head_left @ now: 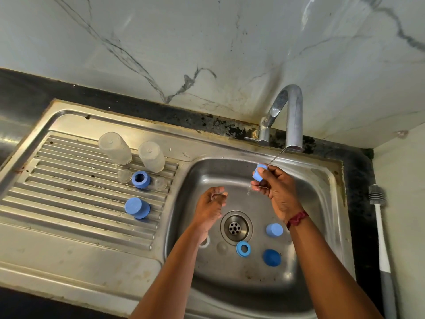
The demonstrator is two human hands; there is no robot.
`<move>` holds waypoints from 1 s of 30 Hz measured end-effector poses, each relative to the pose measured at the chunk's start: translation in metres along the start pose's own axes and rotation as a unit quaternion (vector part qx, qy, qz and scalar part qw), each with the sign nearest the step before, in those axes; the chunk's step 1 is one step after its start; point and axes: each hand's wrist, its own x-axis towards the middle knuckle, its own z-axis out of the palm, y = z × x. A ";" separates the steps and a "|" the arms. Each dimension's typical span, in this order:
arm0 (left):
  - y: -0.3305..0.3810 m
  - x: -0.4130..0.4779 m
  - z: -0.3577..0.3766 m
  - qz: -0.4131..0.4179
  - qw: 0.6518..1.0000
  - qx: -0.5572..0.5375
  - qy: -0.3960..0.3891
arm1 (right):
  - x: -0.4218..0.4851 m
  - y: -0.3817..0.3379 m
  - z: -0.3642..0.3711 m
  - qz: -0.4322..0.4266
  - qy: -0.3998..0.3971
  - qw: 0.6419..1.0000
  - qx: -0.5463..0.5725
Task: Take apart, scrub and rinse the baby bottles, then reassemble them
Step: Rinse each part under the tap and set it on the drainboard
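My right hand (274,187) grips a light blue bottle cap (258,172) under a thin stream of water from the tap (291,116). My left hand (211,203) hangs over the basin with loosely curled fingers and holds nothing. Two clear bottles (115,147) (151,156) stand upside down on the draining board, with two clear teats (124,176) (160,183), a blue ring (141,179) and a blue cap (137,207). In the sink basin (317,192) lie a light blue cap (274,230), a blue ring (243,249), a dark blue cap (271,257) and a clear teat (222,247).
A white bottle brush (380,226) lies on the black counter to the right of the sink. The drain (235,227) sits in the middle of the basin. A marble wall stands behind the tap. The ribbed draining board (57,192) stretches to the left.
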 end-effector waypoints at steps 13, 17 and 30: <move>0.002 -0.006 -0.002 -0.008 1.000 -0.022 -0.004 | 0.002 0.004 0.006 -0.167 0.152 0.866 -0.446; 0.000 -0.007 0.001 -0.009 1.000 -0.021 -0.006 | -0.008 0.011 0.012 -0.157 0.121 0.866 -0.460; 0.000 -0.007 0.001 -0.014 1.000 -0.021 0.000 | -0.004 0.012 0.014 -0.104 0.106 0.906 -0.396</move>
